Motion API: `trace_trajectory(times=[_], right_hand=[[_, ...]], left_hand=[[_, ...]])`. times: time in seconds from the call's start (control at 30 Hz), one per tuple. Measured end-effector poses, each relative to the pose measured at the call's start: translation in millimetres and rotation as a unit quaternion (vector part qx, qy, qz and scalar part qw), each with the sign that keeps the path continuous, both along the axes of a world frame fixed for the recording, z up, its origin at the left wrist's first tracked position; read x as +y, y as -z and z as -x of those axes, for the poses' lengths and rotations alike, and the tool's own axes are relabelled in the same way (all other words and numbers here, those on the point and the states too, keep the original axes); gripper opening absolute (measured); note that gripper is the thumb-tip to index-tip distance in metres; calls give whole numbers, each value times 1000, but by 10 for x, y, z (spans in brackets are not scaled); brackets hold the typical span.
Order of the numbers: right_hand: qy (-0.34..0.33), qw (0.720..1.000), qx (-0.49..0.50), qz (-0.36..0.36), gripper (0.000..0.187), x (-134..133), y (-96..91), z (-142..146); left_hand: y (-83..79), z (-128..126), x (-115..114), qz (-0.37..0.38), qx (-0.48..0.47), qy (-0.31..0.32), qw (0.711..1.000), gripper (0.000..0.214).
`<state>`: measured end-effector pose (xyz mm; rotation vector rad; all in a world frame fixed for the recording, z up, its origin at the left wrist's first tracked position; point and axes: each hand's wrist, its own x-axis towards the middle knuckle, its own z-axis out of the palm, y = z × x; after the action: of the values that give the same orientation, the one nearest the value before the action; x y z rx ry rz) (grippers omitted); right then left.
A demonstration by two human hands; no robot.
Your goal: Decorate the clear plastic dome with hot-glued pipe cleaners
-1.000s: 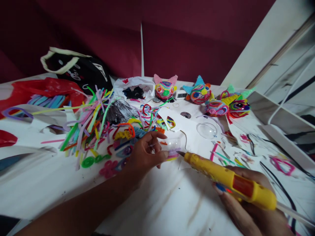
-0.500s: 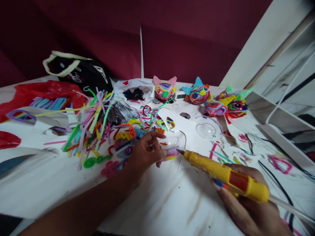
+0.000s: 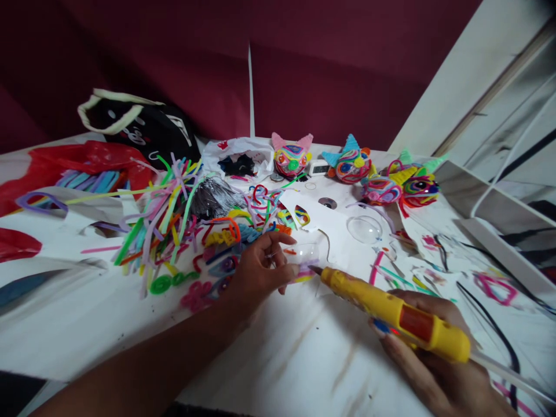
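Observation:
My left hand is closed on a clear plastic dome, holding it above the table by its left side. Pink, purple and yellow pipe cleaner strips run along the dome's lower edge. My right hand grips a yellow glue gun with a glue stick poking out of its back end. The gun's dark nozzle points left, at the strips on the dome; whether it touches them I cannot tell. Another clear dome half lies on the table to the right.
Bundled pipe cleaners and black tinsel-like strands lie to the left. Finished cat-faced balls stand along the back beside a white plastic bag. A black tote bag leans on the wall. A white tray stands right.
The glue gun has shifted slightly left, its nozzle closer to the strips on the dome. My left hand has barely moved, still holding the dome.

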<state>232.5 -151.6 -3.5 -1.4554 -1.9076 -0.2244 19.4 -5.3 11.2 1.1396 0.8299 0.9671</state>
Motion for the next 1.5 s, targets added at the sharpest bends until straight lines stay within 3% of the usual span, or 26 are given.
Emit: trace_trajectory(times=[0.5, 1.23, 1.5], right_hand=[[37, 999, -36, 2, 33, -50, 12, -18], [17, 1000, 1, -11, 37, -32, 29, -39], [26, 1000, 10, -5, 30, 4, -67, 30]], left_hand=[[2, -15, -30, -21, 16, -5, 1000, 35], [-37, -4, -17, 6, -6, -12, 1000, 34], [-50, -6, -1, 18, -18, -15, 1000, 37]])
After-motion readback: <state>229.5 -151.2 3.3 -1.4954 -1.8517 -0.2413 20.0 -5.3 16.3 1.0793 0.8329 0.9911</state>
